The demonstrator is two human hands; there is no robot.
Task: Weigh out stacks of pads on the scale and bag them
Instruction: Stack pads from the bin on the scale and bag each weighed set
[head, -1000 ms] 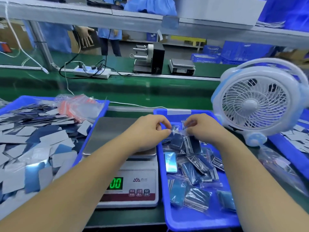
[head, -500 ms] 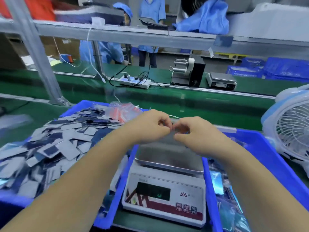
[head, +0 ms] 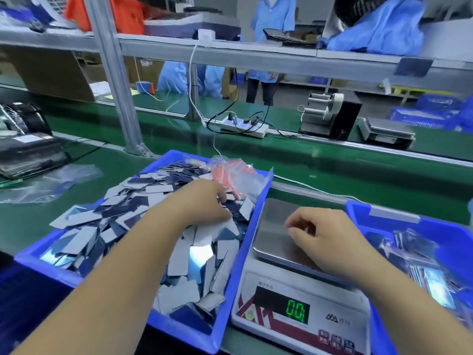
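Note:
Loose grey and dark blue pads (head: pixel 143 216) fill the blue tray (head: pixel 252 234) on the left. My left hand (head: pixel 202 201) lies on the pile at the tray's far right, fingers bent down onto the pads beside a bundle of clear bags with red strips (head: pixel 235 172); nothing is lifted. The scale (head: pixel 332 321) stands between the trays, its steel pan (head: pixel 271 234) bare and the green display (head: pixel 297 312) near zero. My right hand (head: pixel 322 239) hovers over the pan with fingers loosely curled, holding nothing. Bagged pads (head: pixel 422 260) lie in the blue tray (head: pixel 384 215) on the right.
A green conveyor belt (head: pixel 332 165) runs behind the trays, with a power strip (head: pixel 243 125), a label dispenser (head: pixel 330 114) and a second scale (head: pixel 386 131) beyond it. A metal post (head: pixel 115 80) rises at the left. Clear bags (head: pixel 51 183) lie on the left of the bench.
My hands, together over the scale with a bag half a second ago, have parted. The left went into the loose-pad tray; the right stays over the pan. The view swung left.

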